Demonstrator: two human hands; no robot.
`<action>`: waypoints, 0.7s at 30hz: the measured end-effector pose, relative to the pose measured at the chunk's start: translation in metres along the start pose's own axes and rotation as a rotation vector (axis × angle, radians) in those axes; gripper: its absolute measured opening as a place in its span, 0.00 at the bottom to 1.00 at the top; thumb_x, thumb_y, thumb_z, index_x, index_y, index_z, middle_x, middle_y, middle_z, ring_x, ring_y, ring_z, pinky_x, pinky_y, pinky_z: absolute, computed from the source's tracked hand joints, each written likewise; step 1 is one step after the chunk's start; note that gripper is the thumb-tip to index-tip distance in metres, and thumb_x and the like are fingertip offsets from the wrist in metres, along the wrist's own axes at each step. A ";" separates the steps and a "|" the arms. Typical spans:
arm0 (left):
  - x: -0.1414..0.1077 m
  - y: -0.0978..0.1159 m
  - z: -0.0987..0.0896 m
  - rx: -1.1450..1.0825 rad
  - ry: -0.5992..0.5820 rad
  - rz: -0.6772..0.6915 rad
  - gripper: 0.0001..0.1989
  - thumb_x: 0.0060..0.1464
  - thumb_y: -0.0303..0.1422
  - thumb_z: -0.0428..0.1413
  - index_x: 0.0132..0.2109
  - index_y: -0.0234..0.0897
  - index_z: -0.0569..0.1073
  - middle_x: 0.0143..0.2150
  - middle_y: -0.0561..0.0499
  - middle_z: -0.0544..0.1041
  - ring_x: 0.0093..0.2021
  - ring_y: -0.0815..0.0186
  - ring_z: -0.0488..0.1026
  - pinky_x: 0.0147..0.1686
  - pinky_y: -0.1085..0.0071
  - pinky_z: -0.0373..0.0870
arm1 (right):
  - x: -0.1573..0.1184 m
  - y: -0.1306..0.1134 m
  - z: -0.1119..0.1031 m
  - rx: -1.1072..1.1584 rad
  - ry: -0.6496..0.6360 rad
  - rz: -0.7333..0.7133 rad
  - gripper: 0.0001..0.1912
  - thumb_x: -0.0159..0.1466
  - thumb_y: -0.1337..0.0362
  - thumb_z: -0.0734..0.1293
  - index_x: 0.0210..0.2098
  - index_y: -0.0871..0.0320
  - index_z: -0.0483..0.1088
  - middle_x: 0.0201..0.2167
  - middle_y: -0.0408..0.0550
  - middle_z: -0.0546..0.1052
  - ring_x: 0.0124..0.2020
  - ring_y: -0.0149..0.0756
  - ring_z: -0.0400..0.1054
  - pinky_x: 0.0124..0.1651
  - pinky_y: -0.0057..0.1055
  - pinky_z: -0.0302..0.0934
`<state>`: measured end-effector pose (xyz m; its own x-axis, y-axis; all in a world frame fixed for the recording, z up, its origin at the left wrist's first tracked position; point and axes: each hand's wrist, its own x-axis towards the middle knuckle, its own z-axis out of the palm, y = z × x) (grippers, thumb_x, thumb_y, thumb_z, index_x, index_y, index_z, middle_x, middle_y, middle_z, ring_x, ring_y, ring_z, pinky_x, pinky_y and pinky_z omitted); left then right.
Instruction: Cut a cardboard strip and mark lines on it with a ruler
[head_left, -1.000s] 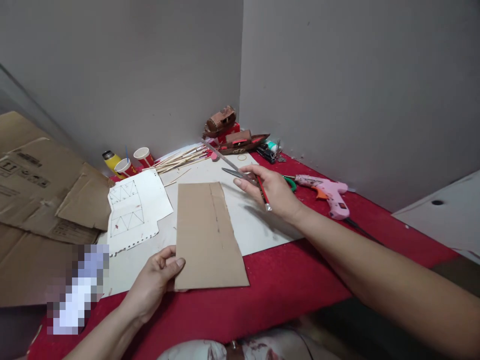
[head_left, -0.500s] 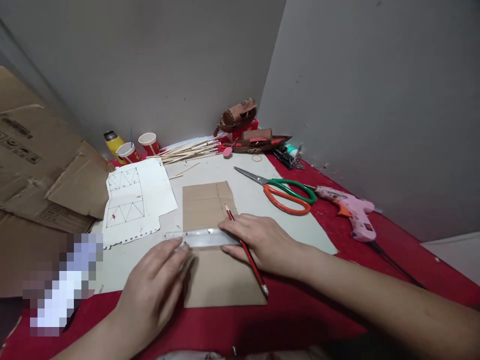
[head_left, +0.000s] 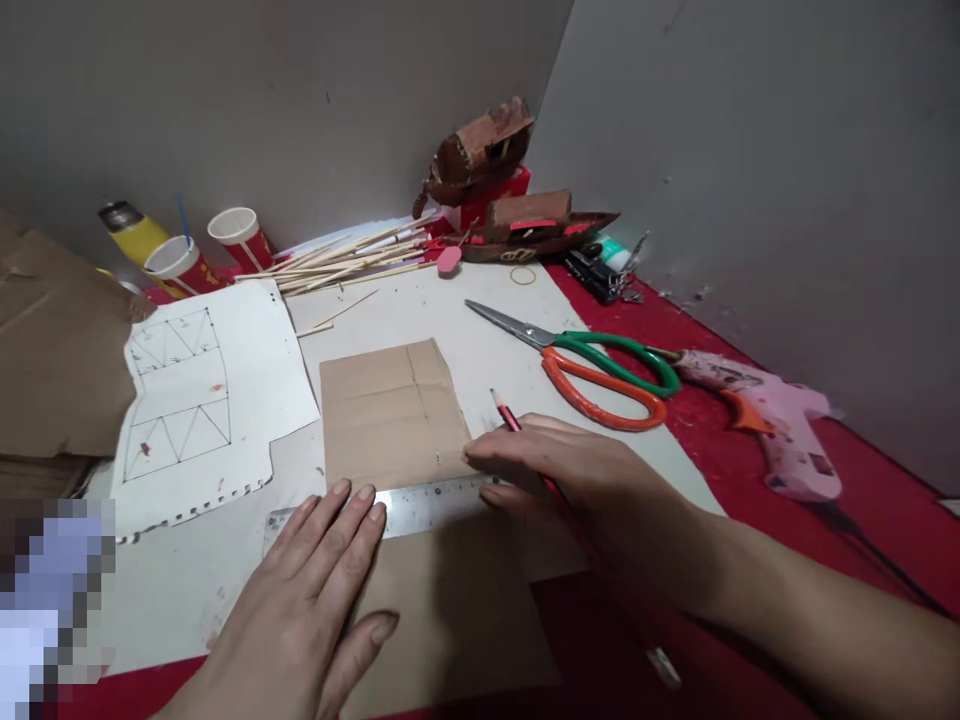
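Note:
A clear ruler (head_left: pixel 427 508) lies across a piece of brown cardboard (head_left: pixel 382 410) that bears a thin pencil line. My left hand (head_left: pixel 311 570) rests flat on the ruler's left part, fingers stretched out and thumb apart. At the ruler's right end is my right hand (head_left: pixel 600 490), its thumb and forefinger closed about that edge. The same hand holds a red and black pencil (head_left: pixel 507 412), tilted, its tip pointing up and away over the board. Part of the pencil's shaft is hidden by the hand.
Scissors (head_left: pixel 585 365) with green and orange handles and a pink glue gun (head_left: pixel 772 415) lie to the right. On the left is a sheet with drawn triangles (head_left: pixel 247 400). Behind are wooden sticks (head_left: pixel 352 260), paper cups (head_left: pixel 240 240) and model boats (head_left: pixel 525 225). Cardboard (head_left: pixel 60 340) stands left.
The view has come closer and shifted. My left hand has flattened out onto the ruler, fingers now straighter. My right hand still has the pencil and stays at the ruler's right end.

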<state>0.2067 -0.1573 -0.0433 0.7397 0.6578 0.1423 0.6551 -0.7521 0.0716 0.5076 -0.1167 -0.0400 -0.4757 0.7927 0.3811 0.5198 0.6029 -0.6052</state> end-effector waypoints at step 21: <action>-0.003 0.002 -0.016 0.162 0.053 0.074 0.36 0.63 0.48 0.53 0.72 0.38 0.57 0.64 0.45 0.72 0.51 0.49 0.76 0.46 0.60 0.64 | 0.004 -0.006 -0.001 0.037 -0.126 0.071 0.10 0.71 0.67 0.61 0.39 0.56 0.75 0.32 0.49 0.76 0.35 0.37 0.70 0.36 0.31 0.63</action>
<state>0.2030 -0.1615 -0.0274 0.7806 0.5943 0.1935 0.6184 -0.7794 -0.1007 0.5031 -0.1175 -0.0343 -0.5254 0.8141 0.2471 0.5301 0.5405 -0.6533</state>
